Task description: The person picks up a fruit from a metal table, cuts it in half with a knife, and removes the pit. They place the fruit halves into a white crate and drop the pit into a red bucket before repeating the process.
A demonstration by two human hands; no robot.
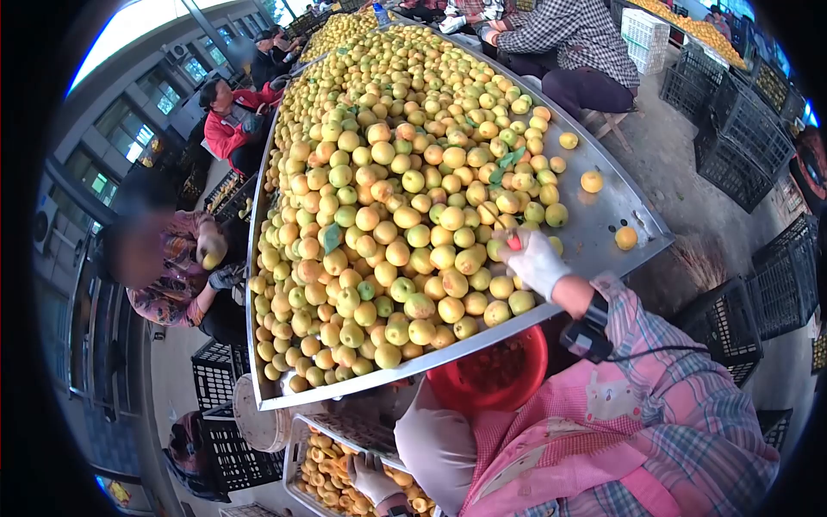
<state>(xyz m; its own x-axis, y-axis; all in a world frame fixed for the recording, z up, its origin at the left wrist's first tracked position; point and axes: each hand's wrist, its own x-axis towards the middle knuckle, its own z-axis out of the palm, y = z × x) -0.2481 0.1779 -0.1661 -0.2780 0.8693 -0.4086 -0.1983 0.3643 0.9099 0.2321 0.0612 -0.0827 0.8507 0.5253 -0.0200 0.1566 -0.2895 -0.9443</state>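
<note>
My right hand [536,265], in a white glove, is closed around the red handle of a thin tool [514,242] at the right edge of a heap of yellow-green and orange apricots [396,215]. The tool's slim shaft points up and left over the fruit; its tip is hard to make out. Lower down, my left hand [372,479], also gloved, rests over a white crate [297,435] of orange, cut-looking fruit [323,470]. Its fingers look spread and touch the fruit there, with nothing visibly gripped.
A metal table [603,224] with a raised rim bears the heap. Beneath its near edge are a red basin [525,370] and a whitish bucket [258,418]. Black crates [715,323] stand on both sides. Co-workers sit along the table, one in a patterned top [177,276] at left.
</note>
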